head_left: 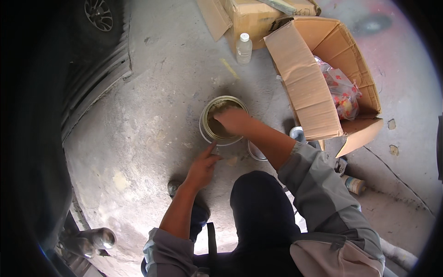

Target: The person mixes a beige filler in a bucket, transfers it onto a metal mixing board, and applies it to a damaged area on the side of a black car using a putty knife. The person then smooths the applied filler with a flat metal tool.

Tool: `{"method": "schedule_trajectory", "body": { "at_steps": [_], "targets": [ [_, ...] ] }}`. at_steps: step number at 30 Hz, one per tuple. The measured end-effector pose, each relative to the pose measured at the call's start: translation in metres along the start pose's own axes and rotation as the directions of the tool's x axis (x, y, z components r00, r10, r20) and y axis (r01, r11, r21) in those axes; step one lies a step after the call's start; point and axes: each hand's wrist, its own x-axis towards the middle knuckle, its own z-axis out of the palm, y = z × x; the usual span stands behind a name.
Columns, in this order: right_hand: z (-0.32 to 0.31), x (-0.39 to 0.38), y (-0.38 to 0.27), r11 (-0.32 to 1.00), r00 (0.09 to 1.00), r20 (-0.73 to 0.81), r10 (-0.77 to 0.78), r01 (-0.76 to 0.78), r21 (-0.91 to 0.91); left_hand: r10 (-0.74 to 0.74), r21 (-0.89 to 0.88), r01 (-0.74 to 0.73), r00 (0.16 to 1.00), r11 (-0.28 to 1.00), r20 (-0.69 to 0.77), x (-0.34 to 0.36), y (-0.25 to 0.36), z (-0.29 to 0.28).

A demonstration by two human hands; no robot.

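A round pail (206,135) with a pale rim stands on the concrete floor in front of me, with greenish-brown material inside. My right hand (233,121) reaches over its right side and down into the opening. Those fingers are curled together, and whatever they hold is hidden from view. My left hand (202,168) is at the near side of the pail, its index finger stretched toward the lower rim and the other fingers loosely bent, with nothing seen in it. Beneath my right forearm, a round lid or shallow tin (255,151) shows in part.
An open cardboard box (304,97) holding a red-patterned plastic bag (339,90) stands to the right. Behind are another carton (251,23) and a clear bottle with white cap (244,50). A can (353,184) lies at right. A vehicle wheel (98,15) is at far left.
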Motion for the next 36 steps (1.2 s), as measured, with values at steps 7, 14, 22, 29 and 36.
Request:
{"method": "schedule_trajectory", "body": {
  "at_steps": [7,14,22,29,36],
  "targets": [
    [0.018,0.025,0.008,0.998,0.979,0.196,-0.048,0.039,0.049,0.008,0.133,-0.021,0.995,0.991,0.102,0.007,-0.005,0.006],
    [0.024,0.038,0.014,0.997,0.929,0.365,-0.066,0.052,0.049,-0.055,0.139,0.035,0.989,0.990,0.137,0.010,-0.008,0.008],
    [0.026,0.057,0.006,0.986,0.845,0.528,-0.082,0.147,-0.081,-0.063,0.087,0.049,0.984,0.995,0.164,0.009,-0.012,0.013],
    [0.017,0.057,0.000,0.947,0.804,0.584,-0.117,0.267,-0.178,-0.102,0.047,0.095,0.978,0.994,0.180,0.007,-0.015,0.014],
    [0.009,0.053,-0.007,0.928,0.817,0.567,-0.104,0.285,-0.240,-0.145,-0.007,0.150,0.967,0.989,0.209,0.007,-0.017,0.013]
  ]
}}
